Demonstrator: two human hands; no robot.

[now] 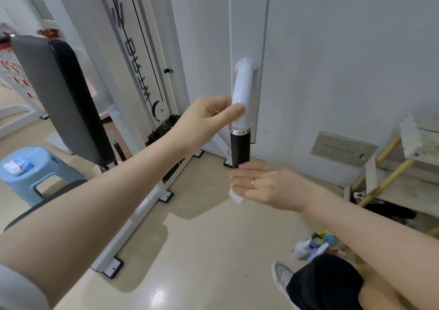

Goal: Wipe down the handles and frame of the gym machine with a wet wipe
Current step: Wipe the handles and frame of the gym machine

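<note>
A white curved handle arm [243,88] juts from the machine's white frame post [248,24] and ends in a black grip [240,149] below a chrome ring. My left hand [206,119] grips the white arm just above the ring, thumb across its front. My right hand [263,183] sits at the bottom end of the black grip, fingers stretched out leftward, with a white wet wipe [235,196] under the fingers and its corner hanging below the palm.
A black padded bench back [61,95] stands at left, and a blue stool [40,171] carries a wipes pack [17,166]. The weight-stack column with cable [140,48] rises behind. A wooden frame [392,167] leans at right; small items [313,246] lie by my shoe [281,277].
</note>
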